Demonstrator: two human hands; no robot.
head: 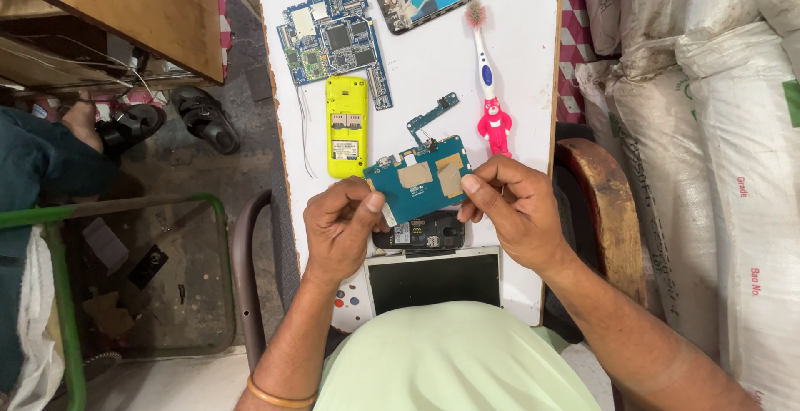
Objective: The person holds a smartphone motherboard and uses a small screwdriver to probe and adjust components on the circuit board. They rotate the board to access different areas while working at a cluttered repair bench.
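**Head view: teal board held in both hands**

Head camera shows white sacks [733, 153] with red print stacked on the right. On the yellow phone [347, 126], we see a small pale label near its lower end. Our left hand [340, 229] and right hand [515, 207] each pinch an end of the teal board [421, 179] above the white table [433, 69]; its long axis runs left-right, slightly tilted.

Likely a small phone-repair workshop: bare circuit boards [335, 38], an opened yellow handset [347, 126], stacked sacks [717, 128].
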